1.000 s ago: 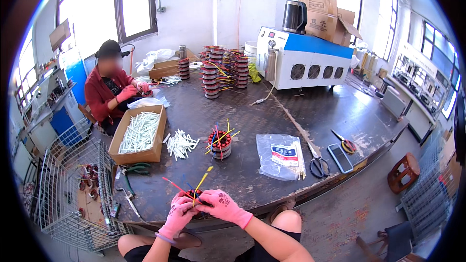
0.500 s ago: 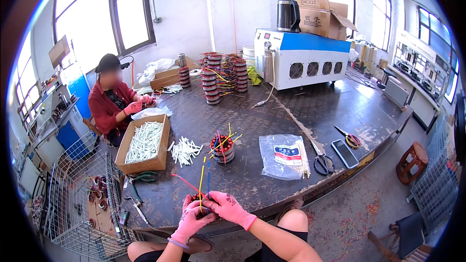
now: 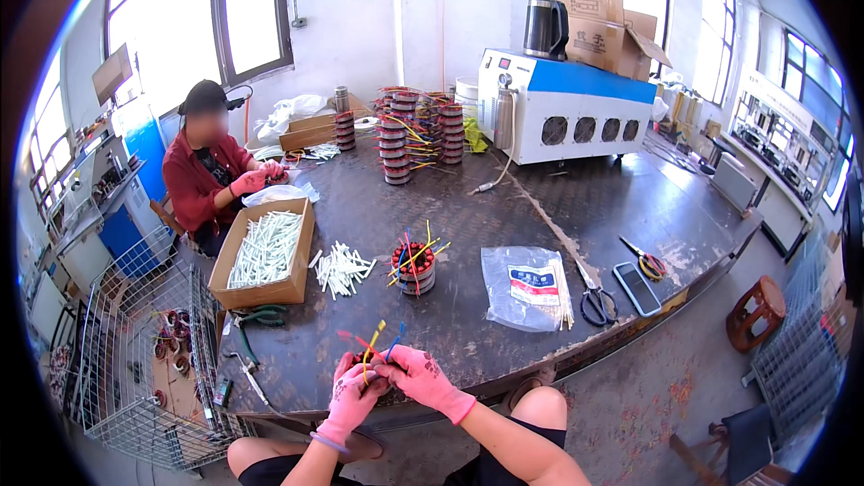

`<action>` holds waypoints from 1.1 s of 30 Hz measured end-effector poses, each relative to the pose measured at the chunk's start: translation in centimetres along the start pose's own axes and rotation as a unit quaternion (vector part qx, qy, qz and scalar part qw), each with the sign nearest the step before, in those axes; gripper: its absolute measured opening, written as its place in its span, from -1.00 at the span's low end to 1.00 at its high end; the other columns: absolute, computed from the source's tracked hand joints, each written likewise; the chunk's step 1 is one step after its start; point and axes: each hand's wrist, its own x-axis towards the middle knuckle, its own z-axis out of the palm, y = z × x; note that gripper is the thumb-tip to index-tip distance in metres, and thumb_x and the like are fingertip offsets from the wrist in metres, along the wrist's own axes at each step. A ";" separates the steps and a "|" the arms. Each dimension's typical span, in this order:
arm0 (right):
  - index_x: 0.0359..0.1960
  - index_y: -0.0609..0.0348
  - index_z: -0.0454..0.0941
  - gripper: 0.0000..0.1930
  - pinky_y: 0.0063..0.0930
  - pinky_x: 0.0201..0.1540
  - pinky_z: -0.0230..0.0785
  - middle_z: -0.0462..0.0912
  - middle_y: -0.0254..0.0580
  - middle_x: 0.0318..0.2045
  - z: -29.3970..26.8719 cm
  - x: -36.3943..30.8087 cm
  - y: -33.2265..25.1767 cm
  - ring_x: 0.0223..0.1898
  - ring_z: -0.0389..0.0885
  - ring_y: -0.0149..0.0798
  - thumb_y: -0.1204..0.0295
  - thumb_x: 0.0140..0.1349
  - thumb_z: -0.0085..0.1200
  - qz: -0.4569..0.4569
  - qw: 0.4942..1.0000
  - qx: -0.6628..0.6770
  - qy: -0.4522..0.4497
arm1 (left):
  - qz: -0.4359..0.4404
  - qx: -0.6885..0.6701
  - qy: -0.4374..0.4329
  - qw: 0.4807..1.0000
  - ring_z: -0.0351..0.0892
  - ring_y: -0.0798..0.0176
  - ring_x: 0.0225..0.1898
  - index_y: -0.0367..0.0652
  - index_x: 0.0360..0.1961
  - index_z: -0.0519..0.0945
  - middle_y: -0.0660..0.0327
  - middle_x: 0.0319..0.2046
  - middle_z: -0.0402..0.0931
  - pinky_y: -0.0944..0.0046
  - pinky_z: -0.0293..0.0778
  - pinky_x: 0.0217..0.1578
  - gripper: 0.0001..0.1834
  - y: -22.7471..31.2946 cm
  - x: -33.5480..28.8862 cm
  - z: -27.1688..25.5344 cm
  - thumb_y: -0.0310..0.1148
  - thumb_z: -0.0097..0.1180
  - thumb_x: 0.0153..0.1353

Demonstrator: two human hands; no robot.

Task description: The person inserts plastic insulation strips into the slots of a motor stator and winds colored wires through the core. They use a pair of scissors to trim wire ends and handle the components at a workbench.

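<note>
Both pink-gloved hands are together at the near edge of the table, over my lap. My left hand (image 3: 354,396) closes around the near-left side of a small wound motor stator, mostly hidden by the gloves. From the right, my right hand (image 3: 423,380) is closed on the same piece, its fingertips at the base of the lead wires. A yellow lead (image 3: 374,338) and a blue lead (image 3: 396,340) stick up between the hands; a red one points left, blurred. Another wound stator (image 3: 417,284) with red, yellow and blue leads stands upright just beyond them.
White tubes lie in a cardboard box (image 3: 307,256) and in a loose pile (image 3: 342,271). To the right are a plastic bag (image 3: 504,292), scissors (image 3: 598,306) and a phone (image 3: 637,288). Green-handled pliers (image 3: 261,316) lie left. Stacked stators (image 3: 393,157) stand farther back; a co-worker (image 3: 202,175) sits far left.
The yellow and blue leads, tall and upright before, now stand lower and lean right. My right fingers have moved in closer to the leads' base. The view has shifted slightly.
</note>
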 end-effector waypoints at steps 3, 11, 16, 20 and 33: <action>0.09 0.30 0.52 -0.68 -0.46 -0.16 0.48 0.68 -0.18 -0.18 -1.1 0.1 -0.5 -0.21 0.61 -0.43 0.48 0.32 0.12 0.017 0.996 0.084 -0.028 | -0.019 -0.010 -0.038 0.999 0.54 0.10 0.09 -0.06 -0.19 0.70 0.20 -0.14 0.64 -0.09 0.02 0.37 -0.68 1.3 0.3 -0.8 -0.13 0.35 0.08; 0.14 0.19 0.49 -0.65 -0.20 0.05 0.45 0.63 0.04 -0.02 -0.9 -0.5 -1.9 0.01 0.60 0.06 0.40 0.34 0.04 -0.044 0.997 0.016 -0.068 | -0.031 0.057 -0.033 0.997 0.47 0.02 0.12 -0.10 -0.13 0.67 0.13 -0.09 0.59 -0.07 0.05 0.36 -0.50 1.0 0.4 0.5 -0.13 0.43 -0.12; -0.01 0.26 0.57 -0.76 -0.38 -0.13 0.47 0.67 -0.07 -0.23 -0.7 0.1 -2.3 -0.23 0.65 -0.24 0.48 0.32 0.06 0.000 0.995 0.095 -0.022 | -0.070 0.001 0.025 0.997 0.46 0.03 0.12 -0.09 -0.24 0.68 0.16 -0.12 0.60 -0.08 0.10 0.31 -0.68 1.8 0.7 1.0 -0.27 0.39 -0.05; 0.01 0.30 0.55 -0.75 -0.52 -0.20 0.48 0.67 -0.25 -0.26 -1.3 -0.2 -2.2 -0.27 0.59 -0.49 0.50 0.34 0.04 0.057 0.988 0.142 -0.013 | -0.039 0.013 0.014 0.999 0.41 -0.05 0.15 -0.16 -0.42 0.66 0.09 -0.09 0.60 -0.03 0.21 0.24 -0.86 1.1 0.4 1.6 -0.40 0.35 -0.03; 0.00 0.22 0.46 -0.82 -0.66 -0.25 0.42 0.58 -0.44 -0.27 -0.6 -0.1 -0.9 -0.27 0.54 -0.62 0.48 0.45 -0.05 0.146 0.938 0.315 0.004 | -0.007 0.066 -0.021 0.998 0.41 -0.14 0.11 -0.10 -0.26 0.69 0.13 -0.16 0.57 -0.06 0.26 0.22 -0.83 1.9 0.4 0.7 -0.42 0.25 0.07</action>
